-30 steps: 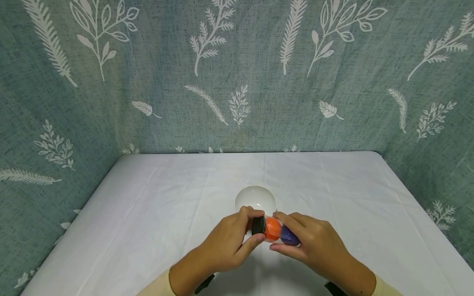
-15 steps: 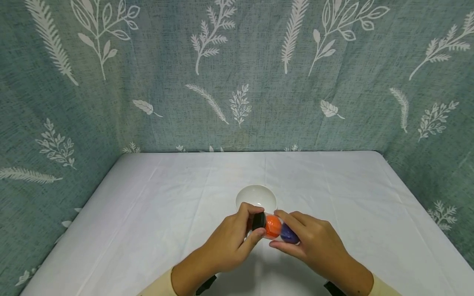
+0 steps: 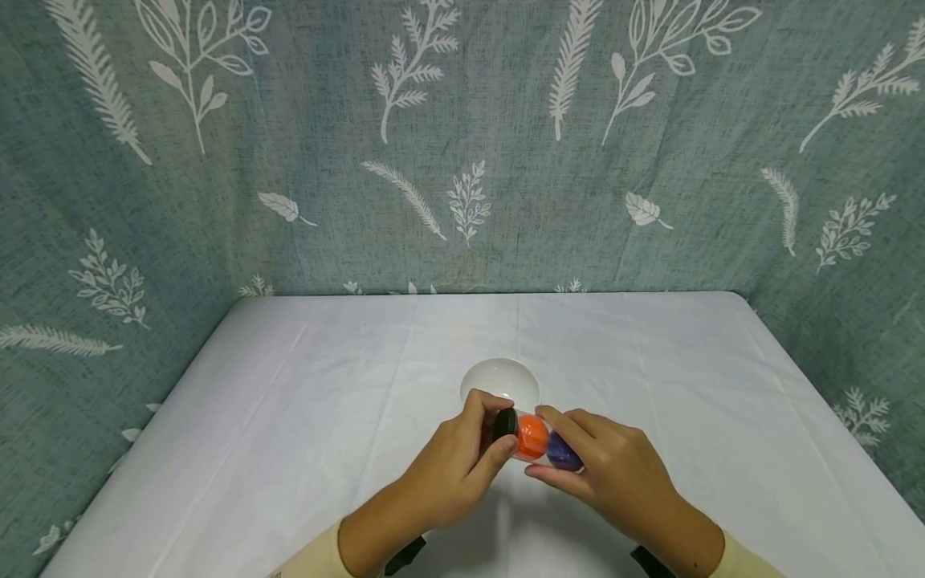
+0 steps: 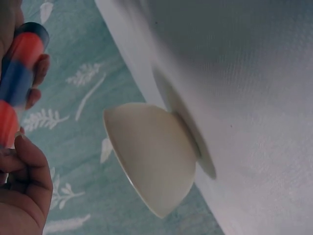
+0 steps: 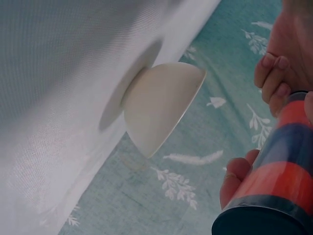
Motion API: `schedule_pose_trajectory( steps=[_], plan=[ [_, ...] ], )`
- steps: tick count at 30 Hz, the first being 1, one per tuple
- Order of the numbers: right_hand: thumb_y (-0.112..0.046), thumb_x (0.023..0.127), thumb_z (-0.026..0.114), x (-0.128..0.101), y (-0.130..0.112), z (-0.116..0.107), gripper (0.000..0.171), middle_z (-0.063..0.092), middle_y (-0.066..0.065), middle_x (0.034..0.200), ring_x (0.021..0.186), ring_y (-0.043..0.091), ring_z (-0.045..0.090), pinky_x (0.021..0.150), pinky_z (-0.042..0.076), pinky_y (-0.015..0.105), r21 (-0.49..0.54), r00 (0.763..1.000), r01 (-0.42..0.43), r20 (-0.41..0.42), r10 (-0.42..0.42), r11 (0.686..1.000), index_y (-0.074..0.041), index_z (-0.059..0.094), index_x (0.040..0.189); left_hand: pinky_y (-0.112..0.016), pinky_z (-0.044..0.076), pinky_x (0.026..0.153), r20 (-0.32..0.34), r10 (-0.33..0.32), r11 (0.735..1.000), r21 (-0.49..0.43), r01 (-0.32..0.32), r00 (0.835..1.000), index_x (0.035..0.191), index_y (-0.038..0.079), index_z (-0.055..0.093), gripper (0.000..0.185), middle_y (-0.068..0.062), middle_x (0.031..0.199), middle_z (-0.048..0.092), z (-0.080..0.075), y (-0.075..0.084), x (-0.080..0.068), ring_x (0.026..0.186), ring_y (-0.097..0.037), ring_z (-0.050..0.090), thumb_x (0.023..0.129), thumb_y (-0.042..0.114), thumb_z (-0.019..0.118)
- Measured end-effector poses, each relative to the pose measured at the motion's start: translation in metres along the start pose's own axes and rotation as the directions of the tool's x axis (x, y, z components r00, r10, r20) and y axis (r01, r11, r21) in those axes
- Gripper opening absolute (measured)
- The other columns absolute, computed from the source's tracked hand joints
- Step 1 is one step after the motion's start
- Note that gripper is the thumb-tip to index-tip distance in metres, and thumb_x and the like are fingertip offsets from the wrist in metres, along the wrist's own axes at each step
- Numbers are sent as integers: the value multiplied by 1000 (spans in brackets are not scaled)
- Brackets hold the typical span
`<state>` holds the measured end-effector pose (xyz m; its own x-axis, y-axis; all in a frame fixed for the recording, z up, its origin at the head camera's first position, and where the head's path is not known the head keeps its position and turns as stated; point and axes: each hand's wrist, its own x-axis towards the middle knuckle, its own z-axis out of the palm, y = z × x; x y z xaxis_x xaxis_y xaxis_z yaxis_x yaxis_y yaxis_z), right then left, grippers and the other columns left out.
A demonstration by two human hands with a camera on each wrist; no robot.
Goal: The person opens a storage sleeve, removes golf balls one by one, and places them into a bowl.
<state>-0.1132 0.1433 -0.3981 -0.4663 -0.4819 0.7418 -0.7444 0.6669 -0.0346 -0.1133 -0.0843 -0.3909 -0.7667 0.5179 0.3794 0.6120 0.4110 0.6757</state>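
Observation:
A clear tube (image 3: 532, 437) with rounded orange and dark blue pieces inside lies roughly level between both hands, above the table. My left hand (image 3: 451, 466) pinches the black cap (image 3: 505, 425) at its left end, thumb at the near side and index finger over the far side. My right hand (image 3: 617, 457) grips the other end by the blue piece, its palm side hidden in the head view. In the right wrist view, the tube (image 5: 281, 156) shows orange and blue bands and a dark end; fingers of both hands are around it.
A white bowl (image 3: 500, 374) stands on the white-covered table (image 3: 325, 385) just beyond the hands, partly hidden by them. Both wrist views show the bowl (image 4: 151, 152) from its side. Green leaf-patterned cloth (image 3: 462, 144) hangs behind and at both sides.
Both hands and the tube have risen slightly in the head view. My left thumb and index finger have shifted upward with the black cap; both hands keep their hold.

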Motion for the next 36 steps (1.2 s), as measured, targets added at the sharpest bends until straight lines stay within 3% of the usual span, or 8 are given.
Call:
schedule_pose_trajectory(
  steps=[12, 23, 28, 33, 36],
  plan=[
    [-65, 93, 53, 0, 0, 1, 61, 71, 1, 85, 67, 12, 67, 54, 54, 24, -10, 1000, -3, 1, 3, 1000, -12, 72, 119, -19, 45, 61, -3, -91, 995, -51, 91, 996, 131, 10, 40, 30, 10, 83, 52, 3, 1, -1, 68, -1, 47, 107, 29, 46],
    [-65, 94, 52, 0, -1, 1, 61, 71, 1, 85, 66, 12, 67, 53, 54, 25, -28, 1000, -2, -5, 2, 1000, -12, 72, 119, -19, 45, 60, 6, -137, 988, -68, 137, 991, 131, 10, 39, 31, 7, 82, 52, 2, 4, 0, 67, -2, 46, 108, 30, 44],
    [-67, 94, 49, 0, -1, 0, 63, 70, 1, 84, 67, 12, 67, 55, 56, 27, -44, 999, -26, 32, 27, 999, -13, 72, 117, -20, 44, 57, 13, -169, 977, -128, 169, 986, 128, 13, 39, 26, 5, 78, 50, 3, 3, 2, 62, -3, 45, 109, 30, 42],
    [-67, 94, 48, 2, -1, -1, 64, 71, 1, 84, 67, 12, 67, 55, 56, 27, -49, 1000, -19, 8, 20, 999, -13, 73, 117, -22, 46, 54, 13, -159, 963, -219, 158, 987, 128, 14, 37, 24, 1, 81, 51, 1, 1, 3, 60, -5, 48, 109, 27, 43],
    [-66, 94, 51, 3, 1, -1, 62, 70, 1, 84, 65, 12, 66, 53, 54, 26, -41, 1000, -9, -19, 8, 999, -13, 73, 117, -21, 45, 58, -8, -131, 968, -215, 126, 991, 129, 16, 35, 25, 1, 84, 49, 1, -1, 4, 65, -6, 47, 108, 25, 45]
  ],
)
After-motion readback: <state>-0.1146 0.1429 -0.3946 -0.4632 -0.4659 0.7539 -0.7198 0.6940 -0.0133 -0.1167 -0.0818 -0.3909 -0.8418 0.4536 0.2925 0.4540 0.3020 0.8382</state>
